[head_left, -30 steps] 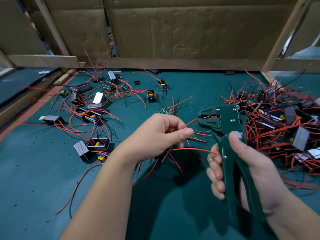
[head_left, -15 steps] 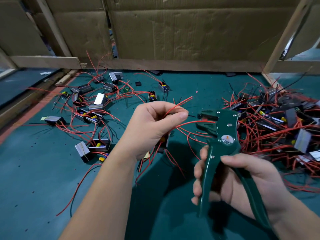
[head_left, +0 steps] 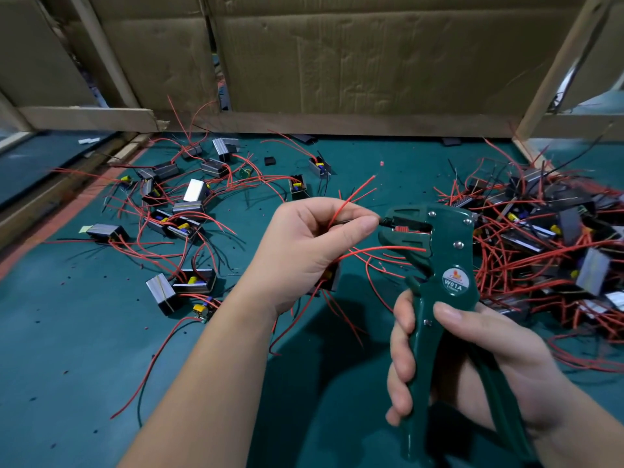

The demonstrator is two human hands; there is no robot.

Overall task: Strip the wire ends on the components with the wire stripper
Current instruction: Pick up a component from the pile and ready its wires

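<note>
My left hand (head_left: 314, 246) holds a small component (head_left: 332, 276) in its palm and pinches a thin black wire between thumb and forefinger; red wires (head_left: 358, 192) fan out around the fingers. The black wire's end sits in the jaws of the green wire stripper (head_left: 435, 251), right beside my thumb tip. My right hand (head_left: 472, 363) grips the stripper's two handles, with the jaw head pointing left. Most of the component is hidden by my left hand.
A dense pile of components with red wires (head_left: 547, 241) lies at the right. Several more components (head_left: 182, 211) are scattered at the left on the green mat (head_left: 84, 349). Cardboard walls (head_left: 354, 62) and wooden battens (head_left: 87, 118) close off the back.
The right hand has turned the stripper upright and brought it left, up to the left hand. The left hand has raised the component, and its black wire now enters the jaws.
</note>
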